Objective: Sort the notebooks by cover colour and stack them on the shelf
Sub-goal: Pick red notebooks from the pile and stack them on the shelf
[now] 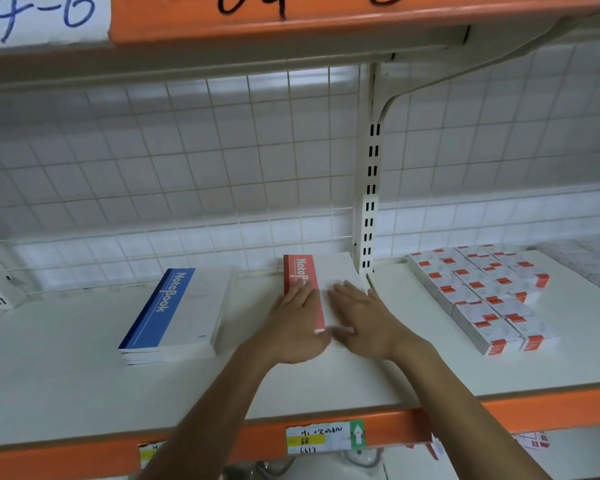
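**A:** Head cam, status: both hands are on the red notebook [303, 289] stack, on the white shelf [66, 393] just left of the slotted upright post [369, 202].

**B:** Grip?

**A:** Neither hand is clenched. The left hand [297, 327] lies flat, palm down, over the red spine strip and the stack's near-left corner. The right hand [364, 320] lies flat with fingers spread on the white part of the cover. Both are pressing or resting, with no wrap around an edge that shows. The thumbs meet near the front edge of the stack.

**B:** How many reds?

**A:** Cannot tell; the hands cover the near edge and the frame is soft there. Only the far part of the red strip shows, with the "Note" lettering.

**B:** Blue?

**A:** The blue notebook stack [174, 313] sits to the left on the same shelf, several copies deep, with edges roughly squared. It is well apart from the red one, with bare shelf between, and nothing is touching it.

**B:** Anything else on the shelf?

**A:** Right of the post, in the next bay, small white boxes with red labels [482, 292] are packed in rows. Wire grid back panel [187, 168] is behind. An orange front rail [551, 407] carries a paper price tag [324, 436] below the hands. The upper shelf's orange edge [291, 15] has handwritten numbers.
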The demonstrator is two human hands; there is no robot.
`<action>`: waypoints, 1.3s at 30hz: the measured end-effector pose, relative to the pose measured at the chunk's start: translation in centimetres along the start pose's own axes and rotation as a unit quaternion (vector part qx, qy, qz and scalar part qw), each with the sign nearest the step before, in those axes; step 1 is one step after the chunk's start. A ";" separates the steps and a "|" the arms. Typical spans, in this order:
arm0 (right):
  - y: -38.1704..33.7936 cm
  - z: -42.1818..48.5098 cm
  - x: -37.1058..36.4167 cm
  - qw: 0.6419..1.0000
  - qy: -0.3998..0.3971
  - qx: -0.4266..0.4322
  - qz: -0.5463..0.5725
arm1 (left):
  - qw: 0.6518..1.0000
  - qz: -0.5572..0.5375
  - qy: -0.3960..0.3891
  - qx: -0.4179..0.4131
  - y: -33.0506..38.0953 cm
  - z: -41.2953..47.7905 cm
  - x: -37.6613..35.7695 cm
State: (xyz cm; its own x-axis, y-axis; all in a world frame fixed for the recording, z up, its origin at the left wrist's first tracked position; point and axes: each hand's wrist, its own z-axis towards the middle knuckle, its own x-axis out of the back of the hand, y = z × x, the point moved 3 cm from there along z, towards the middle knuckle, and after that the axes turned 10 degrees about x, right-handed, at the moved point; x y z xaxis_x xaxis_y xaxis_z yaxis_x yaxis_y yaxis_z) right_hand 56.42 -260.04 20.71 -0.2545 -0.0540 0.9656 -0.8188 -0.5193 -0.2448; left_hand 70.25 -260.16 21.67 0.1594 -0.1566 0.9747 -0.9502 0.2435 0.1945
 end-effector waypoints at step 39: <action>-25.7 7.2 -4.4 0.974 0.041 0.184 0.126 | 0.940 -0.064 0.230 0.244 -19.2 -16.5 3.5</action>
State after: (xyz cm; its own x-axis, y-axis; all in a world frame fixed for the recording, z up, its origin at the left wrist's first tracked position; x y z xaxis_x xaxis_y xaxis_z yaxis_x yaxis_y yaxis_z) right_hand 82.28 -252.59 23.34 -0.4755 -0.1586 0.8653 -0.4898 -0.7693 -0.4102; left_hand 93.47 -249.61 23.14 0.2725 0.3028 0.9132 -0.9074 -0.2348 0.3487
